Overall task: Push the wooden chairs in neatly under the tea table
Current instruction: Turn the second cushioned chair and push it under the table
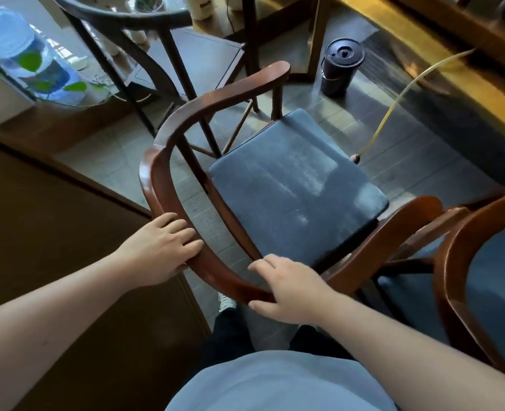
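Lowest in the frame, both hands rest on the curved back rail of the wooden chair [186,185] at centre. The left hand [162,247] lies over the rail's lower-left bend, fingers draped across the top and thumb underneath, a loose hold rather than a tight clench. The right hand [289,289] sits on the rail's nearest stretch, fingers spread flat on top, thumb at the near edge; it presses more than it grips.

The chair stands on the tiled floor, its blue cushion [295,191] facing the upper right of the frame, where the yellow-edged counter [452,54] runs. It is not yet tucked under. A second chair [458,262] stands just beside it at the right edge.

This looks like solid, stiff timber, fairly heavy, likely to drag or scrape rather than glide. The rail is smooth and polished, so a wrapped grip on both bends should steer better than flat palms.

Further up, a dark lidded container [341,66] stands on the floor near the chair's likely path.
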A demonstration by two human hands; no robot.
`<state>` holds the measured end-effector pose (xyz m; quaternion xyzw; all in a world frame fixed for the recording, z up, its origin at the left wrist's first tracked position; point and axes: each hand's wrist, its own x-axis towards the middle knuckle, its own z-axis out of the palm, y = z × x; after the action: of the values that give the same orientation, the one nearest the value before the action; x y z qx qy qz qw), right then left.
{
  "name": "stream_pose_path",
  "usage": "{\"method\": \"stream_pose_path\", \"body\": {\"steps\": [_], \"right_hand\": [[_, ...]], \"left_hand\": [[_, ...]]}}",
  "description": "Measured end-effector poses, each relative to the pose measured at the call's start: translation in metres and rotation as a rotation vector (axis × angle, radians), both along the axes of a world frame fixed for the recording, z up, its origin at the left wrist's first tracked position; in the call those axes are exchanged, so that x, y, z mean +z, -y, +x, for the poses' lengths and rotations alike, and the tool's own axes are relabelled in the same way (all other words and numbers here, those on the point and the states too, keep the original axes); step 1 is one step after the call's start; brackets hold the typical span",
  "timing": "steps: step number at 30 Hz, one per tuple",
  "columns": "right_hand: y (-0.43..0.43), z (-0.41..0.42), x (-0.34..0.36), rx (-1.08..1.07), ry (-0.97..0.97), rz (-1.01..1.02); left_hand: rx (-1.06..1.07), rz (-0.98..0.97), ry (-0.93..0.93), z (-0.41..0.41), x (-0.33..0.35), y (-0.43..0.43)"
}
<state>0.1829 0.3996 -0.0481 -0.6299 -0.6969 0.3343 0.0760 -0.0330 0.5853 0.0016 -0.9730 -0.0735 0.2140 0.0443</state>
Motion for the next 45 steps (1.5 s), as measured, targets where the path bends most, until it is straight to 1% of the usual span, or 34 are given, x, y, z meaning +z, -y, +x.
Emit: {"method": "stream_pose_path", "body": {"steps": [5, 10, 14, 17, 18, 25, 28, 33, 39, 43, 45], "right_hand": [[-0.031, -0.064, 0.003, -0.176, -0.048, 0.076], [-0.049, -0.105, -0.005, -0.319, -0.042, 0.129], [-0.044, -0.118, -0.016, -0.47, -0.056, 0.162], [-0.043, -0.119, -0.021, -0.497, -0.03, 0.211], [-0.045, -0.119, -0.021, -0.5, -0.034, 0.213], [-0.077, -0.095, -0.022, -0.581, -0.021, 0.244], [-0.076, -0.072, -0.02, -0.598, -0.01, 0.243], [-0.068, -0.032, -0.018, -0.615, 0.027, 0.213], [-0.066, -0.016, -0.014, -0.575, 0.038, 0.176], [-0.071, -0.027, -0.01, -0.719, 0.034, 0.182], [-0.075, -0.036, -0.009, -0.8, 0.067, 0.167]], "left_hand": [[-0.124, -0.066, 0.166, -0.014, -0.007, -0.051], [-0.126, -0.092, 0.147, -0.024, -0.02, -0.104], [-0.194, -0.158, 0.104, -0.007, -0.022, -0.128], [-0.292, -0.176, 0.013, 0.007, -0.021, -0.144], [-0.305, -0.188, 0.011, 0.007, -0.023, -0.148], [-0.301, -0.161, 0.065, 0.047, -0.022, -0.179], [-0.307, -0.149, 0.054, 0.069, -0.023, -0.176], [-0.324, -0.121, 0.101, 0.102, -0.025, -0.168], [-0.372, -0.249, 0.2, 0.11, -0.023, -0.163], [-0.447, -0.333, 0.224, 0.111, -0.031, -0.189], [-0.461, -0.359, 0.254, 0.113, -0.037, -0.205]]}}
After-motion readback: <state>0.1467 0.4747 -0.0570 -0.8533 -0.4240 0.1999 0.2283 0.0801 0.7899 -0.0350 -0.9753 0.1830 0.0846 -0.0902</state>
